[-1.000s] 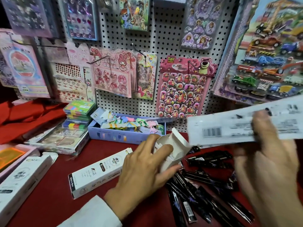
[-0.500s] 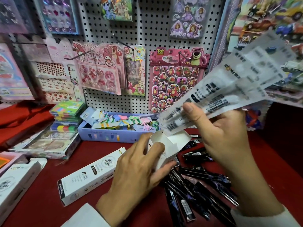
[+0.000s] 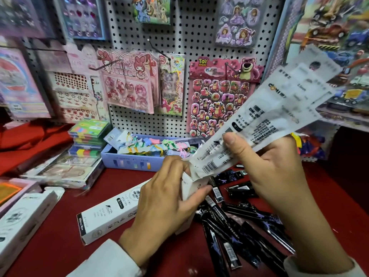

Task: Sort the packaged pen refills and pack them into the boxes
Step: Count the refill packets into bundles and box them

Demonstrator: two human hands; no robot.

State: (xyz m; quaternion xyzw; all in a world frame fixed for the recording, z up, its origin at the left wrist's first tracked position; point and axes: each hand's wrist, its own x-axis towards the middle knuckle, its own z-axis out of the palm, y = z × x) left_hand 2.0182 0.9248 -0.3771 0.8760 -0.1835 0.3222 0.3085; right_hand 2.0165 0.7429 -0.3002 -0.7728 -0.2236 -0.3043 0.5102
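My right hand [image 3: 273, 168] pinches a fanned bunch of white refill packets [image 3: 265, 118], thumb on top, with their lower ends at the open mouth of a small white box [image 3: 189, 186]. My left hand [image 3: 165, 208] grips that box, tilted upward, fingers wrapped round it. Several black refill packets [image 3: 235, 222] lie scattered on the red table under and right of my hands. A closed white box [image 3: 111, 210] lies flat just left of my left hand.
More white boxes [image 3: 22, 222] lie at the left edge. A blue tray of coloured tags [image 3: 139, 156] and stacked sticky-note packs [image 3: 87, 138] stand behind. A pegboard with sticker sheets [image 3: 219, 96] forms the back wall. Red cloth [image 3: 30, 140] is piled at left.
My right hand swung the white packets from level at the right to a steep tilt and brought their lower ends down to the open box mouth. My left hand kept its grip on the box.
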